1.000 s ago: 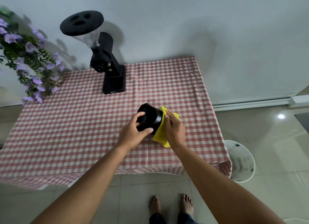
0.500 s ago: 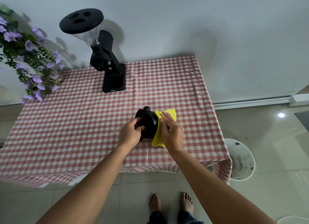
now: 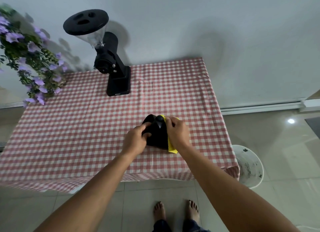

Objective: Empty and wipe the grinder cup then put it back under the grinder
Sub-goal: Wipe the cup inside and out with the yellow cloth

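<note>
**Cup rolled since 1.0 s ago, knob now on top, wipe not finished**

Since the earlier frame the cup has turned in the hands and sunk lower toward the cloth-covered top. The yellow rag, which stuck out behind it, is now mostly under the right hand.

- Table (image 3: 86, 128): red check cover. The stretch between the cup and the grinder base carries nothing.
- Flowers (image 3: 34, 67): hang over the far left corner, left of the return path.
- Grinder (image 3: 110, 65): stands at the far edge, left of centre, with the slot over its base vacant.
- Bin (image 3: 249, 166): on the floor, just off the near right corner.
- Grinder cup (image 3: 156, 136): in the right half, close to the near edge, lying on its side. Its long axis runs roughly along that edge, with the mouth to the left.
- Left hand (image 3: 136, 141): thumb and fingers are curled on the mouth rim, holding the cup steady.
- Right hand (image 3: 177, 133): fingers are bent over the yellow rag (image 3: 171, 148), pressing it on the cup's right side.
- Knob (image 3: 160, 119): points up and away.

My read is that the return goes far and left from here. The left hand is the nearer one and already has the rim. The cup must be stood upright before it slides under the spout. I can't tell whether it is resting on the cover or held just above it.
</note>
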Tool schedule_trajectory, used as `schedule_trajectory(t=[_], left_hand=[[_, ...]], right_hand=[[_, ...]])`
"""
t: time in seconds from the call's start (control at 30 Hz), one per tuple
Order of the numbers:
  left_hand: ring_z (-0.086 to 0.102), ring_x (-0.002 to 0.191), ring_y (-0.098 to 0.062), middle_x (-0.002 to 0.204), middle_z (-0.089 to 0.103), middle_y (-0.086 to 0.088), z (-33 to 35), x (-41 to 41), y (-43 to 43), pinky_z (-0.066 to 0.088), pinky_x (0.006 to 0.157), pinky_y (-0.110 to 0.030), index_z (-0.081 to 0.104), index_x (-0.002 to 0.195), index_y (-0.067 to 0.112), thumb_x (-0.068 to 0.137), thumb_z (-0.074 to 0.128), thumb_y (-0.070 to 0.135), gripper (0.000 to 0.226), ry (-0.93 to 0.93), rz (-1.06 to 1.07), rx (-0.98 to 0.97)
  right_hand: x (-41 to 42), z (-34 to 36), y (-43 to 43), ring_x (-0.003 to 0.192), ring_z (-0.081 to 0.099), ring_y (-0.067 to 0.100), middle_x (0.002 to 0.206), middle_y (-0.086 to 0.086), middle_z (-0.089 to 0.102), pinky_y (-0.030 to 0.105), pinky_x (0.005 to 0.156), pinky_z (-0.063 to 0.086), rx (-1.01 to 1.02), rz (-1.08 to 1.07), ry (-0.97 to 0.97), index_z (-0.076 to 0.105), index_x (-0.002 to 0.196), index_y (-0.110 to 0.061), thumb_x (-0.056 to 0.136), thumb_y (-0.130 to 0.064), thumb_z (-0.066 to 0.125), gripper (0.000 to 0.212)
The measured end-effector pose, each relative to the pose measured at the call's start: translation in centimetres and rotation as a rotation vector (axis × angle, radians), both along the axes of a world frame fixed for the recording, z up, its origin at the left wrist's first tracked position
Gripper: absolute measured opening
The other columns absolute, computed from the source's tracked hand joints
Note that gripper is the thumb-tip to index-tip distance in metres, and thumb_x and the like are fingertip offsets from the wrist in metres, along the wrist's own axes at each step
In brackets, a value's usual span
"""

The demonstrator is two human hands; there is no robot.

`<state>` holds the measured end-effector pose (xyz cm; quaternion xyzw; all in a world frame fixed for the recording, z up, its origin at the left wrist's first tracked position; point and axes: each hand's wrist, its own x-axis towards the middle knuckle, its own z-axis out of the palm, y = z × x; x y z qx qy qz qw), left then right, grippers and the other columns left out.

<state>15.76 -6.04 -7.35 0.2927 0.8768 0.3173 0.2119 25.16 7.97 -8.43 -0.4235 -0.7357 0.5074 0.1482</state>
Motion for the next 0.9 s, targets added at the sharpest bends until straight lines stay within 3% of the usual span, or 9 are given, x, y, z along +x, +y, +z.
schedule_trajectory(t=[0.1,0.2,0.3,0.47,0.57,0.63,0.73,0.8,0.9], left_hand=[[0.061,0.125,-0.023,0.138,0.064,-0.005,-0.2,-0.1,-0.2,0.054,0.1,-0.036,0.053,0.144,0.019,0.1,0.059,0.012,0.045,-0.011,-0.013,0.005],[0.064,0.117,-0.015,0.133,0.067,-0.003,-0.2,0.1,-0.4,0.056,0.095,-0.029,0.055,0.143,0.021,0.1,0.057,0.011,0.044,-0.019,0.015,0.013],[0.064,0.114,-0.01,0.131,0.068,-0.002,-0.2,0.2,-0.3,0.055,0.091,-0.024,0.055,0.142,0.022,0.1,0.056,0.011,0.043,-0.02,0.021,0.027],[0.065,0.116,-0.014,0.132,0.067,0.0,-0.4,0.0,0.0,0.055,0.085,-0.02,0.052,0.145,0.025,0.102,0.055,0.016,0.044,-0.032,0.051,0.016],[0.065,0.115,-0.012,0.131,0.068,0.002,-0.5,-0.1,0.1,0.053,0.083,-0.017,0.053,0.145,0.026,0.102,0.054,0.017,0.044,-0.038,0.038,0.012],[0.063,0.12,-0.016,0.134,0.066,0.002,-0.3,-0.2,0.3,0.053,0.089,-0.021,0.054,0.144,0.026,0.102,0.053,0.019,0.042,-0.014,-0.006,0.008],[0.063,0.108,-0.012,0.128,0.066,0.002,0.1,-0.1,0.8,0.046,0.08,-0.012,0.058,0.139,0.024,0.103,0.05,0.022,0.036,0.031,-0.05,0.0],[0.061,0.097,-0.004,0.123,0.066,0.005,0.3,-0.3,1.1,0.043,0.068,-0.006,0.059,0.137,0.024,0.104,0.049,0.024,0.034,0.03,-0.043,-0.011],[0.064,0.109,-0.015,0.126,0.067,0.0,0.4,-0.6,1.1,0.044,0.071,-0.01,0.058,0.138,0.025,0.104,0.05,0.026,0.036,0.056,-0.057,-0.047]], right_hand=[[-0.1,0.2,-0.2,0.074,0.065,0.012,0.084,-0.005,0.071,0.03,0.066,0.056,0.053,0.077,0.031,0.072,0.106,-0.023,0.1,-0.038,0.046,0.031],[0.4,-0.5,1.0,0.066,0.06,0.012,0.072,-0.004,0.067,0.032,0.06,0.05,-0.105,0.056,0.024,0.073,0.09,-0.019,0.099,-0.04,0.047,0.035],[1.1,-1.3,2.2,0.061,0.047,0.021,0.061,0.002,0.051,0.034,0.057,0.04,-0.231,0.019,-0.02,0.058,0.069,-0.008,0.098,-0.036,0.048,0.042],[2.1,-1.1,3.2,0.068,0.055,0.019,0.072,0.007,0.062,0.032,0.062,0.048,-0.206,-0.08,-0.134,0.063,0.081,-0.002,0.102,-0.027,0.044,0.038],[2.2,0.6,3.1,0.065,0.051,0.016,0.067,0.001,0.055,0.027,0.054,0.041,-0.15,-0.284,0.021,0.059,0.075,-0.007,0.101,-0.021,0.043,0.034],[1.9,2.3,2.6,0.063,0.053,0.011,0.068,-0.002,0.059,0.025,0.056,0.044,-0.093,-0.282,0.172,0.062,0.079,-0.012,0.101,-0.021,0.045,0.029],[1.0,3.7,1.7,0.087,0.064,0.001,0.095,-0.011,0.072,0.016,0.074,0.051,-0.043,0.031,0.256,0.073,0.101,-0.02,0.1,-0.029,0.05,0.025],[0.4,3.0,1.3,0.111,0.058,-0.001,0.117,-0.015,0.068,0.014,0.096,0.043,-0.035,0.224,0.233,0.074,0.108,-0.027,0.098,-0.029,0.055,0.021],[0.1,2.3,1.2,0.121,0.053,0.0,0.128,-0.016,0.062,0.02,0.106,0.037,-0.023,0.299,0.194,0.075,0.107,-0.029,0.095,-0.025,0.062,0.019]])
